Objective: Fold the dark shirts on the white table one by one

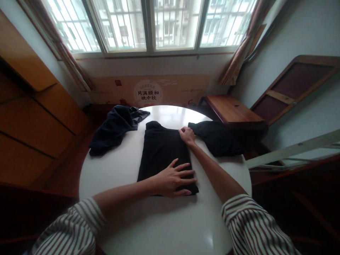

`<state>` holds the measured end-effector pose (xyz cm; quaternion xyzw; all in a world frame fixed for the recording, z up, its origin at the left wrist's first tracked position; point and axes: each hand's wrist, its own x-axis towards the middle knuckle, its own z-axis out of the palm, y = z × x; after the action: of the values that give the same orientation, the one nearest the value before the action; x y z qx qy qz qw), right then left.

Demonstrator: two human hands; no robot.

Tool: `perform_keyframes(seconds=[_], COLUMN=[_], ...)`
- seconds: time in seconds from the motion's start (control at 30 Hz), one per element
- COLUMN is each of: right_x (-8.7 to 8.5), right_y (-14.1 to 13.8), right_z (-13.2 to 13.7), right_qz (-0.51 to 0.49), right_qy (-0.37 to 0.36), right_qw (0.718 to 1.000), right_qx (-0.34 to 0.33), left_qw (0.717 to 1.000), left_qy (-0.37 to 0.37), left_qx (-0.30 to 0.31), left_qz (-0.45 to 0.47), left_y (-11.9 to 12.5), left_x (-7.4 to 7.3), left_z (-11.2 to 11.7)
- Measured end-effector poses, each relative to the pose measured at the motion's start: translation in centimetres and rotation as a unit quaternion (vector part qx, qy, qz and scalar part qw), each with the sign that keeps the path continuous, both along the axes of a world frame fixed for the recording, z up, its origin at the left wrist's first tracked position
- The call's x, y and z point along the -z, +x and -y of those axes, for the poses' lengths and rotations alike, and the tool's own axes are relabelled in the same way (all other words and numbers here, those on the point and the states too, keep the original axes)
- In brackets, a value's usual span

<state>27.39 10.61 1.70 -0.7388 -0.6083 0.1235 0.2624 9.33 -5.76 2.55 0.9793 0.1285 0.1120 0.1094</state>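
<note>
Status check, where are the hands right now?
Left hand flat on folded black garment, fingers spread. Right hand at its far edge, beside loose black fabric. Crumpled navy garment lies alongside on round white table.

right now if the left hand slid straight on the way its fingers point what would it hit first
Past the edge of the folded black shirt under the left hand, across the white table, the right forearm looks first in line, though its height above the table is unclear.

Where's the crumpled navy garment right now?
In the head view, the crumpled navy garment lies at the far left of the white round table, just left of the folded black garment, not touching it.
</note>
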Motion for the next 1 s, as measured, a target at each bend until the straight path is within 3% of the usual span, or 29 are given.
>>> perform_keyframes(seconds=[0.13,0.2,0.27,0.33,0.43,0.5,0.6,0.8,0.9,1.0], right_x=[0.0,-0.3,-0.5,-0.6,-0.3,0.1,0.5,0.8,0.8,0.8], right_y=[-0.4,-0.7,-1.1,-1.7,-2.4,-2.6,-2.5,-2.3,-2.2,-2.3], right_z=[0.0,0.3,0.5,0.8,0.8,0.6,0.1,-0.1,0.0,0.2], right_qz=[0.013,0.046,0.095,0.120,0.120,0.147,0.179,0.181,0.173,0.162], right_qy=[-0.008,0.034,0.101,0.143,0.097,0.033,-0.032,-0.036,-0.030,-0.021], right_qw=[1.000,0.998,0.984,0.953,0.907,0.908,0.926,0.932,0.935,0.939], right_qx=[0.000,-0.030,-0.107,-0.238,-0.391,-0.391,-0.330,-0.313,-0.308,-0.302], left_qw=[1.000,0.999,0.999,0.997,0.994,0.989,0.985,0.984,0.990,0.983], left_qy=[0.012,0.024,0.040,0.052,0.038,0.004,-0.049,-0.072,-0.084,-0.079], left_qx=[0.028,0.028,0.034,0.048,0.102,0.141,0.156,0.163,0.096,-0.077], left_qz=[0.002,0.010,0.014,0.009,-0.017,-0.038,-0.048,0.003,0.060,0.144], left_y=[0.3,0.5,0.6,0.9,1.2,1.3,1.2,1.3,0.8,-1.6], left_x=[0.0,0.4,0.9,1.2,1.1,0.7,0.1,-0.4,-2.1,-4.1], left_z=[0.0,0.0,0.0,-0.1,-0.3,-0.5,-0.6,0.2,-0.9,-4.6])
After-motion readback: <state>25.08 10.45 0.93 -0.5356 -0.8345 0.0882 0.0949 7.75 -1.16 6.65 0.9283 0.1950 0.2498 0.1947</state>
